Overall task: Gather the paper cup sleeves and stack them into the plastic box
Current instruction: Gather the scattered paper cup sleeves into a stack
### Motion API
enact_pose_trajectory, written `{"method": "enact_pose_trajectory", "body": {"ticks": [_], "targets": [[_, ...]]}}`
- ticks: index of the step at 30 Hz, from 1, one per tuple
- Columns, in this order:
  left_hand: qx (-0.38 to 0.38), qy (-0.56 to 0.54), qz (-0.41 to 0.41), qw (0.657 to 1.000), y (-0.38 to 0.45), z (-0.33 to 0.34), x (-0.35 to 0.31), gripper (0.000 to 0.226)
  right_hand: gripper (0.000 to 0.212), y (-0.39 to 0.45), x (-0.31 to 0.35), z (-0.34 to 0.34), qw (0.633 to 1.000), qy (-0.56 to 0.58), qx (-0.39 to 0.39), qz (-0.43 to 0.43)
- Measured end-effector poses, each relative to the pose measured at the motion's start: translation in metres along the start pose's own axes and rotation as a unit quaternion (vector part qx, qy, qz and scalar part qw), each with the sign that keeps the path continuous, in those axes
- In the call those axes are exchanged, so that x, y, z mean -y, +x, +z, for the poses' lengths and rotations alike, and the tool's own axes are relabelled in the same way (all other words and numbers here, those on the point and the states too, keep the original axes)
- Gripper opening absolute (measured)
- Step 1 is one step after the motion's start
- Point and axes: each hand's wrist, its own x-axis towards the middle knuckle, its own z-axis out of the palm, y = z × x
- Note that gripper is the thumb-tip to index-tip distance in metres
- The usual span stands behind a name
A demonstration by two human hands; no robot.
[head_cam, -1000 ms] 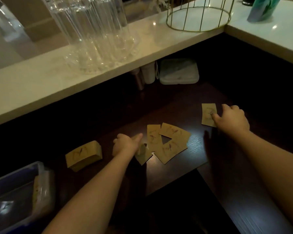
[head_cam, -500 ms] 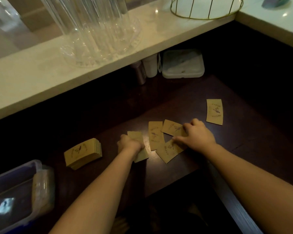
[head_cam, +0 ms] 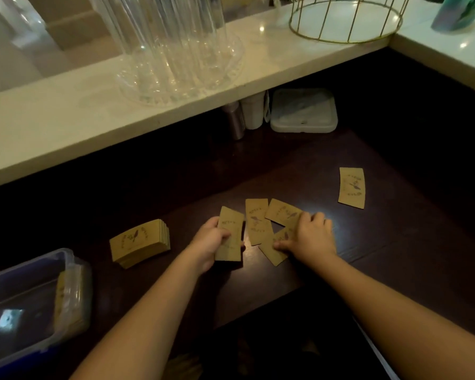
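Observation:
Flat brown paper cup sleeves lie on a dark wooden table. My left hand is shut on one sleeve, held upright off the table. My right hand presses its fingers down on a loose cluster of three overlapping sleeves in the middle. A single sleeve lies alone to the far right. A neat stack of sleeves rests to the left of my left hand. The clear plastic box sits at the lower left with a few sleeves standing inside it.
A pale counter ledge overhangs the table's far side, carrying clear glassware and a gold wire basket. Under the ledge stand a metal canister, a white cup and a grey lidded container.
My right hand pulled back from the lone sleeve at the right to the middle cluster. My left hand lifted one sleeve from the cluster's left edge and holds it up.

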Motion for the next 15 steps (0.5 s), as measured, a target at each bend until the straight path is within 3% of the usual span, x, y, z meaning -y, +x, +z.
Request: {"method": "enact_pose_trajectory", "body": {"ticks": [3, 6, 10, 12, 15], "targets": [[0.053, -0.049, -0.025, 0.997, -0.008, 0.001, 0.002, 0.025, 0.070, 0.000, 0.001, -0.004, 0.999, 0.043, -0.014, -0.009], [0.074, -0.104, -0.043, 0.991, -0.013, 0.000, 0.000, 0.025, 0.041, 0.006, -0.002, -0.020, 0.986, 0.154, -0.027, -0.059], [0.106, -0.126, -0.050, 0.985, -0.017, -0.003, -0.003, 0.031, 0.042, 0.008, 0.000, -0.055, 0.884, 0.457, 0.093, -0.044], [0.129, -0.112, -0.043, 0.984, -0.018, -0.002, -0.005, 0.042, 0.041, 0.006, 0.006, -0.066, 0.859, 0.491, 0.129, -0.063], [0.156, -0.110, -0.041, 0.981, -0.026, 0.007, -0.007, 0.044, 0.031, -0.001, 0.022, -0.066, 0.854, 0.492, 0.152, -0.078]]}}
